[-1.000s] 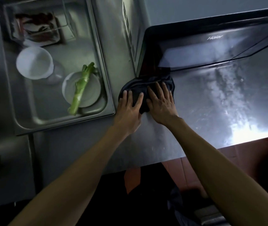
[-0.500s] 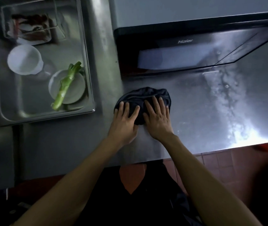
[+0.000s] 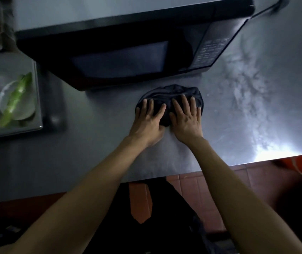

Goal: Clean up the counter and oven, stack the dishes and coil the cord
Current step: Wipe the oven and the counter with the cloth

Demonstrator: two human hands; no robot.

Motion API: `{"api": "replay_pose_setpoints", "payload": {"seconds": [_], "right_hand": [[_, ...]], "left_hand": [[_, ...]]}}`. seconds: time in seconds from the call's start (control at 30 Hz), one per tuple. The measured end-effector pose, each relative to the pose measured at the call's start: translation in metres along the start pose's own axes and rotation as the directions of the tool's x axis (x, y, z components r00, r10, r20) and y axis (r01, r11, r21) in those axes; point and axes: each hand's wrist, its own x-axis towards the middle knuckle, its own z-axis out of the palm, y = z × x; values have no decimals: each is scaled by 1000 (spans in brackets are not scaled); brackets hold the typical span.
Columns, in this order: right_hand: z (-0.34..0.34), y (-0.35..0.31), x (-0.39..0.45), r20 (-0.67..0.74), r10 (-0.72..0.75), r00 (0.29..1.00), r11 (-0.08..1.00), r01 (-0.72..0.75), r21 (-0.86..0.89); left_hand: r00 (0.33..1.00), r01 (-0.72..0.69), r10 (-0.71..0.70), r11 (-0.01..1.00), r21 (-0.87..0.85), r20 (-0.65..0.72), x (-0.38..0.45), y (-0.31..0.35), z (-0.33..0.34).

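Steel tray at the worktop's left edge holds a plate with a green stalk across it. Behind, at the worktop's back, stands the black microwave oven. Just in front of its right half lies a dark cloth; the left hand and right hand press it flat, side by side, fingers spread. Pale streaks mark the worktop's right side.
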Motion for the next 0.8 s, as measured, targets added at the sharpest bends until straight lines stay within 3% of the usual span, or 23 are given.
{"api": "replay_pose_setpoints", "payload": {"seconds": [0.43, 0.8], "right_hand": [[-45, 65, 66, -57, 112, 992, 994, -113, -5], [-25, 20, 52, -32, 15, 999, 1000, -16, -20]], "left_hand": [[997, -59, 62, 994, 88, -34, 91, 64, -14], [987, -74, 76, 997, 17, -145, 52, 10, -5]]}}
